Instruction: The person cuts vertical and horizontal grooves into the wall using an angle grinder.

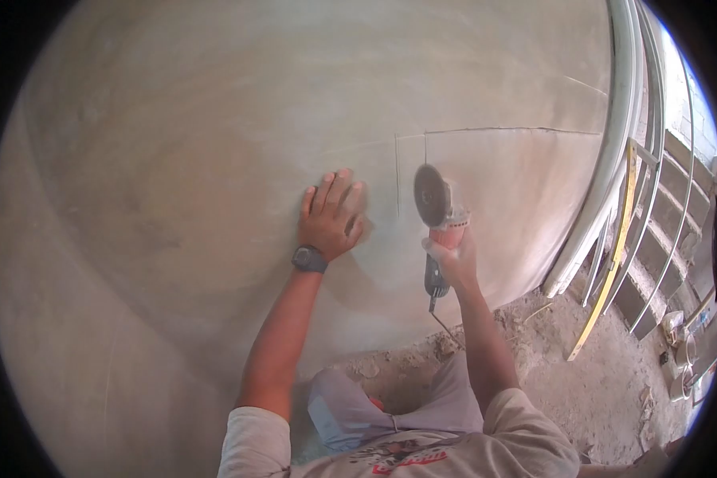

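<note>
My left hand (331, 217) lies flat against the plastered wall (207, 143), fingers spread, with a dark watch (308, 258) on the wrist. In my right hand (457, 261) is a red and black angle grinder (449, 237), gripped around its body. Its round disc (431, 196) faces left at the lower end of a vertical cut line (426, 149). Whether the disc touches the wall, or spins, I cannot tell. A second vertical line (397, 175) runs just to the left. From the grinder's lower end a cord (444, 325) trails down.
A yellow straight bar (609, 275) leans at the right beside pale pipes or trims (593, 199). Concrete steps (668, 239) rise behind them. White buckets (682, 384) stand at the far right. Dust and rubble cover the floor (570, 390). A long horizontal line (510, 129) marks the wall.
</note>
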### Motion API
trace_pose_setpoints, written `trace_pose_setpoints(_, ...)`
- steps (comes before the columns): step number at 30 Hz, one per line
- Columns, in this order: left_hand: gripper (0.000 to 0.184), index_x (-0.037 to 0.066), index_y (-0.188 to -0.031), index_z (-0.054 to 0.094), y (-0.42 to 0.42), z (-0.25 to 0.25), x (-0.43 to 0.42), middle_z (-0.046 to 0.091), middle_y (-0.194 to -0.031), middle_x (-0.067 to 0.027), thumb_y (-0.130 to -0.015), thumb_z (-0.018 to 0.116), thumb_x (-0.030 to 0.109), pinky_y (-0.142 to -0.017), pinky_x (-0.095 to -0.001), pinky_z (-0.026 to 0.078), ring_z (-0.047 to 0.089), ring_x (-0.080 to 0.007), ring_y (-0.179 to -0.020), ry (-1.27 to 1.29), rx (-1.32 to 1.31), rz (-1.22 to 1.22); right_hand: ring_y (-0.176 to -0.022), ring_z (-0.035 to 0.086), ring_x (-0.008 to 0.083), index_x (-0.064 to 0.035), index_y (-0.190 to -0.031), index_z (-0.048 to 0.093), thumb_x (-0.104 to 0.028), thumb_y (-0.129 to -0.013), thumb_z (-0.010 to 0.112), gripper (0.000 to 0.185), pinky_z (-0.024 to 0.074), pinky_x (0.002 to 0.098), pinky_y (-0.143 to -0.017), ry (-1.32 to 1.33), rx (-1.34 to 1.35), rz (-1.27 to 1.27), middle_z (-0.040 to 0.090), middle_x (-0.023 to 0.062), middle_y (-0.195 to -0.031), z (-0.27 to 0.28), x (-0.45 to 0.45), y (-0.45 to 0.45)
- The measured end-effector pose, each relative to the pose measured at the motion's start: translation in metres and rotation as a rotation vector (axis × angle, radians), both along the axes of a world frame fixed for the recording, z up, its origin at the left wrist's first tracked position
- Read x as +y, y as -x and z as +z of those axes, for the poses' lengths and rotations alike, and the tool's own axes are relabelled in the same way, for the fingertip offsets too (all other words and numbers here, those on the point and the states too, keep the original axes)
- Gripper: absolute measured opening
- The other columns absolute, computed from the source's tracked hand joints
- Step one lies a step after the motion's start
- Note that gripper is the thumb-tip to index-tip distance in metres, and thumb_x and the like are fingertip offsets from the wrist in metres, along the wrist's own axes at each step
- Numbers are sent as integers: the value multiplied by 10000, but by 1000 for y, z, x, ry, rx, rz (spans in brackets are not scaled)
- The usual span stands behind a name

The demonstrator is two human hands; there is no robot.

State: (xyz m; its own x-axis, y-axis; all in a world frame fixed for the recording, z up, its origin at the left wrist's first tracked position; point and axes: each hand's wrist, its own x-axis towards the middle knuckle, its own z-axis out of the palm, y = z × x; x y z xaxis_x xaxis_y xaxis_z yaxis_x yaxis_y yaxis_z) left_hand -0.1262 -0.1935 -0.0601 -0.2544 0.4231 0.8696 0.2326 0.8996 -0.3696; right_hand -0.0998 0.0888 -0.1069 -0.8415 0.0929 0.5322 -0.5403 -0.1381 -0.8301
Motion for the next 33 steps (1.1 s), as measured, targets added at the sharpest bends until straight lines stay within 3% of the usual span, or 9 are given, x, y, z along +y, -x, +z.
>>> trace_pose_setpoints(7, 676, 270, -1531, 523, 3, 2, -1, 421, -1657, -50, -883, 668, 394, -1201, -518, 299, 373, -258, -1529, 13, 62, 26, -983, 618, 157, -15, -1281, 553, -113, -773, 813, 580, 519, 332, -869, -10, -125, -2, 647, 71, -1111, -64, 29, 1)
trace_pose_setpoints(13, 742, 260, -1551, 494, -2, 14, -3, 382, -1661, -63, -857, 701, 420, -1185, -551, 265, 351, -287, -1512, 72, 19, 74, -989, 633, 180, -13, -1262, 554, -131, -766, 812, 571, 517, 335, -887, 21, -127, 29, 658, 85, -1130, -97, 35, 0)
trace_pose_setpoints(16, 813, 223, -1572, 470, -10, 40, -16, 322, -1684, -96, -832, 732, 435, -1195, -588, 215, 347, -333, -1488, 62, -23, 102, -984, 638, 187, -9, -1252, 553, -134, -752, 807, 574, 521, 339, -884, 8, -119, 40, 664, 100, -1121, -98, 30, 2)
trace_pose_setpoints(19, 879, 213, -1605, 414, -22, 71, -17, 291, -1698, -132, -825, 746, 445, -1202, -610, 199, 299, -359, -1525, -35, 125, 170, -972, 647, 193, -2, -1249, 552, -135, -741, 802, 582, 526, 347, -877, -32, -83, 49, 674, 113, -1095, -93, 24, 7)
trace_pose_setpoints(25, 884, 235, -1610, 405, -9, 74, -29, 250, -1726, -145, -839, 700, 553, -1223, -655, 148, 227, -382, -1582, -60, 146, 204, -928, 666, 203, 6, -1246, 550, -148, -731, 799, 593, 539, 364, -853, -53, -49, 29, 694, 127, -1034, -84, 10, 19)
trace_pose_setpoints(33, 888, 253, -1618, 398, -1, 72, -24, 293, -1710, -133, -840, 682, 574, -1218, -659, 172, 277, -362, -1568, -88, 178, 195, -896, 696, 278, 9, -1210, 561, -155, -709, 801, 579, 548, 388, -831, -157, 4, -37, 709, 165, -1007, -73, 14, 29)
